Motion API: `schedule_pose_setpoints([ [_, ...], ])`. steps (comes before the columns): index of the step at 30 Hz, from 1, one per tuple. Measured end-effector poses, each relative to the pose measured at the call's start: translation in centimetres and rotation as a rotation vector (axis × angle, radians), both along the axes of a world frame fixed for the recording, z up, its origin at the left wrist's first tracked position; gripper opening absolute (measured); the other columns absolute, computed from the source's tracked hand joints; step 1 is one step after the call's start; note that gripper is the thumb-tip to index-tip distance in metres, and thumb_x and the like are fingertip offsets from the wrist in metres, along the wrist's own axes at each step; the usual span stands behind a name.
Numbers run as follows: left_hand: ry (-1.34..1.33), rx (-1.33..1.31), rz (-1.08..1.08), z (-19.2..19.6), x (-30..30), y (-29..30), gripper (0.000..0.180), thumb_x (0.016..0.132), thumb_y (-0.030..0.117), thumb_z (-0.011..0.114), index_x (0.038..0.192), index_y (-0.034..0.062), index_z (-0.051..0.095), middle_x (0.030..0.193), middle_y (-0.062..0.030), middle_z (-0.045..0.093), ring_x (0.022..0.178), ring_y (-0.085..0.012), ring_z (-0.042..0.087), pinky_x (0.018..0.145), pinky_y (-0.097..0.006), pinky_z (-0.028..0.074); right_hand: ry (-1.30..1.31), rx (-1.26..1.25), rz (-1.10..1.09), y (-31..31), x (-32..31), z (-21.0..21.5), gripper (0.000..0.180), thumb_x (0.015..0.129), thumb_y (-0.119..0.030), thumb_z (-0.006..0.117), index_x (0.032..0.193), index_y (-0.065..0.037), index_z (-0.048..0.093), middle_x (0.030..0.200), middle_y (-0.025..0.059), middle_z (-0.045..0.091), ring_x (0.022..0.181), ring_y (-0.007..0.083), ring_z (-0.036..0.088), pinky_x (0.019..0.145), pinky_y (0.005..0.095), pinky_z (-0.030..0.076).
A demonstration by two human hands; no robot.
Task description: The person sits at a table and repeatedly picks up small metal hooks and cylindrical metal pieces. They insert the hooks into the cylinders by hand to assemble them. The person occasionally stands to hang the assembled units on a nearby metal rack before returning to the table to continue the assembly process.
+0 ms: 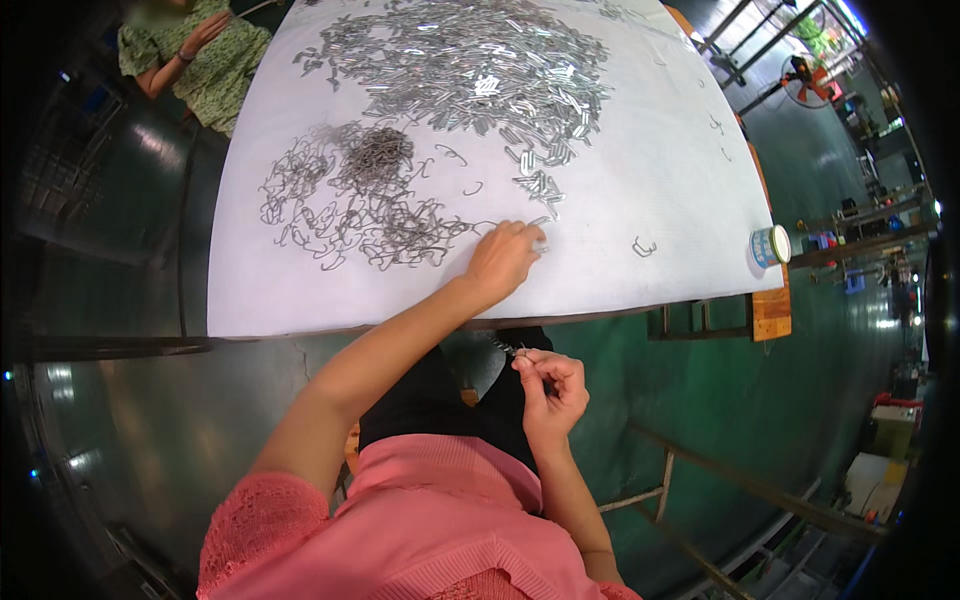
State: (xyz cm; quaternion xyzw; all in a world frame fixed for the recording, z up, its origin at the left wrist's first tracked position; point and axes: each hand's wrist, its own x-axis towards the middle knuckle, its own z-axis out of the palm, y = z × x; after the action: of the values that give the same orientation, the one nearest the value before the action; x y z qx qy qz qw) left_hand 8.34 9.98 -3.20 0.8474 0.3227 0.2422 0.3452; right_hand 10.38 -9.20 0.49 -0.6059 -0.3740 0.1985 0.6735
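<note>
Left hand (504,262): at the near part of the white table (640,285), fingers bent and gathered at a small silver piece (542,246); whether they grip it, cannot tell; right hand (555,388): off the table's near edge, thumb and forefinger pinching a slim metal piece (519,351); risks, as judged: a slack pinch could drop that piece to the green floor (650,390); a careless left sweep could snag the tangled wire hooks (400,232); hooks: dull grey, thin, curved, heaped left; flat loops (470,75): bright silver, elongated, massed farther back.
</note>
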Motion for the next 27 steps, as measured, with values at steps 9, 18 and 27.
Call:
schedule_pose_setpoints([
  [9,-0.333,-0.806,-0.006,6.9,-7.7,-6.9,0.011,0.084,0.013,0.068,0.09,0.003,0.068,0.082,0.0007,0.067,0.07,-0.0034,0.054,0.064,-0.022,0.044,-0.061,-0.023,0.029,0.0,0.0,-0.1,0.019,0.083,0.008,0.064,0.09,-0.001,0.048,0.09,0.0142,0.065,0.078,0.0146,0.064,0.071,0.0259,0.053],
  [18,-0.258,-0.74,0.064,9.1,-9.8,-8.4,0.012,0.084,0.012,0.066,0.093,0.0044,0.069,0.083,-0.0028,0.069,0.071,-0.0065,0.058,0.065,-0.024,0.046,-0.037,-0.013,0.0,0.4,-1.3,0.2,0.018,0.082,0.005,0.067,0.085,-0.001,0.051,0.085,0.0126,0.066,0.075,0.0123,0.062,0.069,0.0245,0.052],
  [27,-0.522,-0.382,0.003,5.4,-10.9,-9.0,0.012,0.08,0.005,0.069,0.092,0.0035,0.067,0.091,-0.0056,0.067,0.082,-0.0183,0.061,0.074,-0.031,0.049,-0.143,-0.032,0.114,0.8,-0.2,-0.6,0.012,0.091,0.001,0.053,0.1,-0.001,0.046,0.102,0.0141,0.056,0.079,0.0127,0.059,0.058,0.0185,0.047],
])
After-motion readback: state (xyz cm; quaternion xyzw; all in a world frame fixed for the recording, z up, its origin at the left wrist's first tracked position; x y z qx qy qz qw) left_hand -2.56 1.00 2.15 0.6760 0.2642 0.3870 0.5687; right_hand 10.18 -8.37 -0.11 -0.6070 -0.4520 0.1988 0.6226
